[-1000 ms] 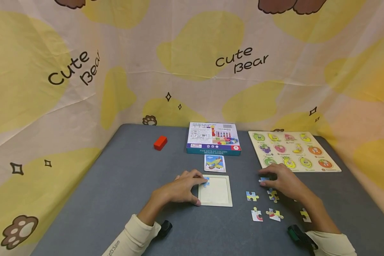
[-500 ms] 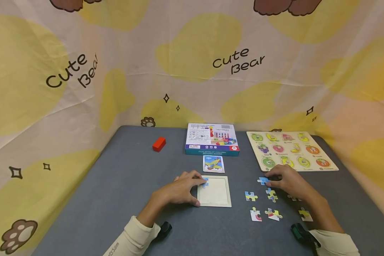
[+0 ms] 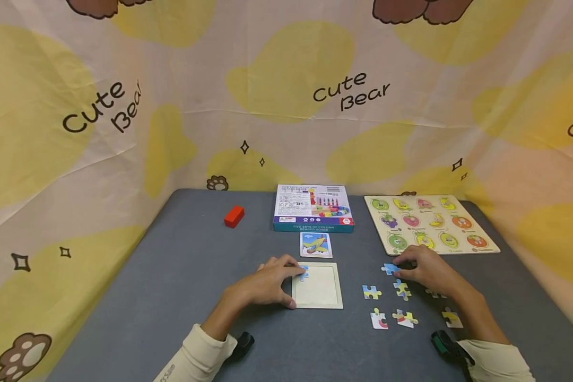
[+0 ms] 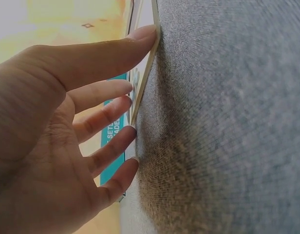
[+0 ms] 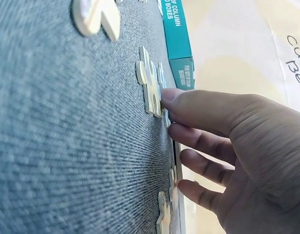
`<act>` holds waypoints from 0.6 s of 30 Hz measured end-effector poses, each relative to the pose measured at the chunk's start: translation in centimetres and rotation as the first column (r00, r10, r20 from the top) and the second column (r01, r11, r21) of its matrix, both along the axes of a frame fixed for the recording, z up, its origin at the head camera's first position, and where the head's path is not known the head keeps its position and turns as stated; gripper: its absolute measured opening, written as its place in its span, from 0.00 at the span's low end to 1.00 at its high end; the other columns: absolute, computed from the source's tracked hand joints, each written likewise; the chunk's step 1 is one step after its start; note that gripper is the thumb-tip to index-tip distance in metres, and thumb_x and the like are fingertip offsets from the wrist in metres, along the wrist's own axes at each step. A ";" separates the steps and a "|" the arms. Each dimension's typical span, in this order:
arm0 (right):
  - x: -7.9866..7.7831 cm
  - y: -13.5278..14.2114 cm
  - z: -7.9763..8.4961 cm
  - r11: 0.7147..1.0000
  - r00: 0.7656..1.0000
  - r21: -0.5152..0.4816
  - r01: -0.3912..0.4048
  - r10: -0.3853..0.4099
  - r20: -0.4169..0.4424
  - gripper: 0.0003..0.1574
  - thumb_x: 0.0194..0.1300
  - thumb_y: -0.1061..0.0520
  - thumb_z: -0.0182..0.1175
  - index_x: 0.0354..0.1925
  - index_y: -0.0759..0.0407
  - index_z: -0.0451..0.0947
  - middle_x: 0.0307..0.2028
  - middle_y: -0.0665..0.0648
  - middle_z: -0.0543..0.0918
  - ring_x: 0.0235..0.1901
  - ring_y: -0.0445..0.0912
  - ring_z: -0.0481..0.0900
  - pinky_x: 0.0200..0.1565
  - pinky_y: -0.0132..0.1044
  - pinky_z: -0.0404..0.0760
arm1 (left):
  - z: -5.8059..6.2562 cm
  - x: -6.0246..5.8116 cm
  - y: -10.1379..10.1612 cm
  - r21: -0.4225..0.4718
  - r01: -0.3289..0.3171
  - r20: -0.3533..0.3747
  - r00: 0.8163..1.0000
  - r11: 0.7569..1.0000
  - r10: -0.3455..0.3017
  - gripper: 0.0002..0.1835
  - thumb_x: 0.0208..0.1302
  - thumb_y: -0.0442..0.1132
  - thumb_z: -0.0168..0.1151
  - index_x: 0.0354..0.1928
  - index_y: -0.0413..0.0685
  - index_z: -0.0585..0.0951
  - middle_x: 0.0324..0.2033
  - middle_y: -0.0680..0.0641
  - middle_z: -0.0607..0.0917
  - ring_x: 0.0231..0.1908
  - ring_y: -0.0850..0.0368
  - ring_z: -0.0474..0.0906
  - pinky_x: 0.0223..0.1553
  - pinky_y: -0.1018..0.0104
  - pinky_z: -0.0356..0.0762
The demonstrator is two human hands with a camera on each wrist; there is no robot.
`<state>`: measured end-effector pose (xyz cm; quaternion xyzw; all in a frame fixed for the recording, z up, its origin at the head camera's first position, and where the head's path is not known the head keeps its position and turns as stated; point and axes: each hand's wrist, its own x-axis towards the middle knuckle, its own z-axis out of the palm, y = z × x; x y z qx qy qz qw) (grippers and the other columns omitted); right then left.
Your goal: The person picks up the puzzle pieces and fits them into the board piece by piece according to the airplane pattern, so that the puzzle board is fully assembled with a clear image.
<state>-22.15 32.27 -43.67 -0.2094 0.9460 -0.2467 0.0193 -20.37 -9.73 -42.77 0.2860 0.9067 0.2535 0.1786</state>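
Right hand [image 3: 427, 270] shifted rightward, blue piece [image 3: 389, 269] pinched at fingertips [image 5: 172, 94], left hand [image 3: 265, 283] gripping tray [image 3: 320, 291]

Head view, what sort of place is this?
Probably a curtained play corner: cream and yellow fabric hangs behind a gray cloth tabletop bearing colorful flat jigsaw pieces and a pale rectangular fruit picture board.

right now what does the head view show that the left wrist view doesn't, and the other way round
Only the head view shows the right hand, the red block, the fruit puzzle board and the loose jigsaw pieces.

Only the left wrist view shows the left palm, turned toward the camera.

Both show the left hand, the puzzle frame, the "Column Beaded Boxes" carton, the gray tabletop and the yellow-patterned backdrop.
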 end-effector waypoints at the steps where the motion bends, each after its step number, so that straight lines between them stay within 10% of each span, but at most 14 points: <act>1: 0.0 0.0 0.0 1.000 1.000 0.000 0.001 -0.001 0.005 0.14 0.64 0.52 0.76 0.46 0.57 0.91 0.43 0.50 0.87 0.45 0.47 0.81 0.49 0.47 0.78 | 0.0 0.0 0.0 0.001 0.000 0.002 1.000 1.000 0.000 0.40 0.59 0.47 0.81 0.74 0.52 0.77 0.68 0.47 0.73 0.65 0.45 0.66 0.66 0.41 0.65; 18: -0.1 -0.5 -0.1 1.000 0.999 0.003 0.012 -0.012 -0.033 0.11 0.63 0.50 0.76 0.41 0.54 0.90 0.37 0.45 0.85 0.41 0.43 0.75 0.47 0.45 0.72 | -0.2 -0.1 0.0 0.012 -0.004 -0.013 1.000 1.000 0.005 0.40 0.57 0.46 0.82 0.73 0.52 0.78 0.68 0.48 0.74 0.64 0.47 0.68 0.65 0.41 0.65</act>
